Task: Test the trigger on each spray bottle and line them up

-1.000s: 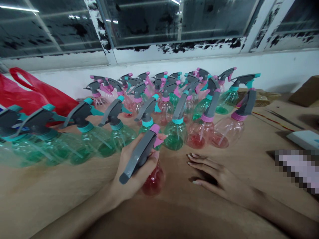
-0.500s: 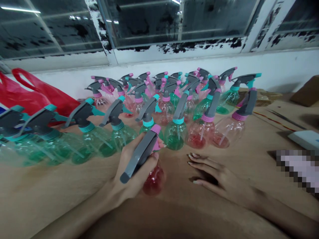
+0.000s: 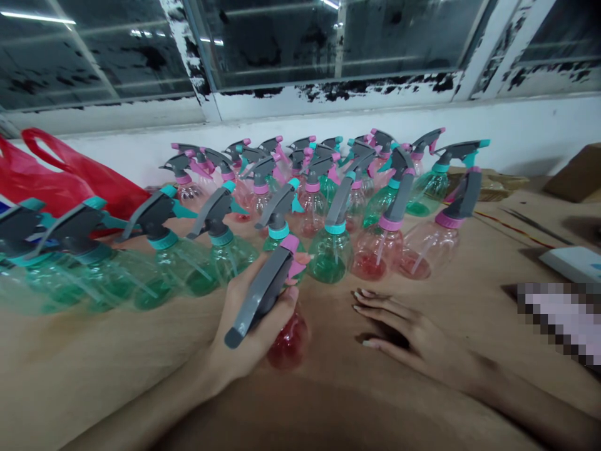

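My left hand (image 3: 248, 326) is wrapped round the neck of a spray bottle (image 3: 288, 341) with a clear red body, a grey head and a pink nozzle. Its nozzle points away from me, and the fingers hide the collar. Farther right, my right hand (image 3: 399, 326) rests on the table, fingers spread and holding nothing. Beyond both hands stands a row of similar bottles. The closest are a green bottle with a turquoise collar (image 3: 331, 257) and a red bottle with a pink collar (image 3: 378, 254).
A red plastic bag (image 3: 89, 175) lies at the left behind several green bottles (image 3: 176, 263). More spray bottles crowd toward the wall. On the right are a cardboard box (image 3: 575, 172), tweezers (image 3: 539, 227), a white box (image 3: 570, 263) and a blurred-out pinkish object (image 3: 563, 319).
Almost nothing differs. The held bottle and my left hand have shifted very slightly left, and the pink trigger sits a little differently. My right hand stays in place.
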Available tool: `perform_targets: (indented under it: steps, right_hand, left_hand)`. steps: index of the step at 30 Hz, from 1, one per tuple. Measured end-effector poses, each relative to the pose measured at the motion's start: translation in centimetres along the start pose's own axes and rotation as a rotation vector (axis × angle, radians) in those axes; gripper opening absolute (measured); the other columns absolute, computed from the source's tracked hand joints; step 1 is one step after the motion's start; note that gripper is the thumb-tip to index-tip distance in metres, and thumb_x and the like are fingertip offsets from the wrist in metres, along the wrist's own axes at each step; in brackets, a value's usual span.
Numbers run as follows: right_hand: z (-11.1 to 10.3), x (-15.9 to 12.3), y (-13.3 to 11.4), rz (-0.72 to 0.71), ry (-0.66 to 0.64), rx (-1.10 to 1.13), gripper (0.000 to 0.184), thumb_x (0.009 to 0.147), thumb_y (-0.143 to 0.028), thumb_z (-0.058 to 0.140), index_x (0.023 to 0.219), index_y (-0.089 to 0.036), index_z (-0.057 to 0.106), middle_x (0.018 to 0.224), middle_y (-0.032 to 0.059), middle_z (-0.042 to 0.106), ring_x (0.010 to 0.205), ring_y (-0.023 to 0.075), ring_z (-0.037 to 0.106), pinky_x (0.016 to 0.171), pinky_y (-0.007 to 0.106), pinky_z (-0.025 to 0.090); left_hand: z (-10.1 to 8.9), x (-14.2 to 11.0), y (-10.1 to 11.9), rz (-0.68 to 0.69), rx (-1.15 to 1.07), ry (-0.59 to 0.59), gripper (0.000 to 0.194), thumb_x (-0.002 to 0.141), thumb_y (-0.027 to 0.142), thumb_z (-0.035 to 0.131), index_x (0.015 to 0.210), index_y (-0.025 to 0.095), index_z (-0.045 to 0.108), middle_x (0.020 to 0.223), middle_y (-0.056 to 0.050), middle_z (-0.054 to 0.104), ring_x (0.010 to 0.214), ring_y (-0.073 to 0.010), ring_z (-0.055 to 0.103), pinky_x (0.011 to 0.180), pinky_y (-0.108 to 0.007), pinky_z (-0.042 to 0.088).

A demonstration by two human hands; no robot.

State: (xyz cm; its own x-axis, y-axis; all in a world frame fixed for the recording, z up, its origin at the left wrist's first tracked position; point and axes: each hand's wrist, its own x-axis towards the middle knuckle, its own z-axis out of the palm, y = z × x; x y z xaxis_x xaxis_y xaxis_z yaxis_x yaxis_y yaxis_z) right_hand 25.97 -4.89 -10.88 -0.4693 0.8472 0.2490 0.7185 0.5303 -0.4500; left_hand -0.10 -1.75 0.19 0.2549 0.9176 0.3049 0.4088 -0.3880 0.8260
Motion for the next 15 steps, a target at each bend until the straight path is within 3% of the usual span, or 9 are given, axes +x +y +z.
perform_targets:
  steps: [10, 15]
  right_hand:
    - [-0.1, 0.0, 0.0, -0.009, -0.002, -0.011, 0.046, 0.087, -0.039, 0.053, 0.130, -0.022, 0.048, 0.135, 0.0063, 0.051, 0.127, 0.0211, 0.042, 0.104, 0.042, 0.039]
    - [-0.1, 0.0, 0.0, -0.004, -0.007, -0.002, 0.046, 0.087, -0.039, 0.053, 0.130, -0.022, 0.047, 0.136, 0.0053, 0.050, 0.128, 0.0202, 0.041, 0.105, 0.041, 0.038]
  left_hand:
    - [0.3, -0.2, -1.1, 0.059, 0.032, -0.013, 0.025, 0.081, 0.022, 0.051, 0.106, 0.025, 0.056, 0.065, 0.006, 0.047, 0.057, -0.0121, 0.046, 0.057, -0.024, 0.041]
    - [0.3, -0.3, -1.3, 0.082, 0.019, 0.002, 0.022, 0.081, 0.021, 0.052, 0.102, 0.026, 0.057, 0.065, 0.006, 0.047, 0.058, -0.0115, 0.047, 0.057, -0.022, 0.040]
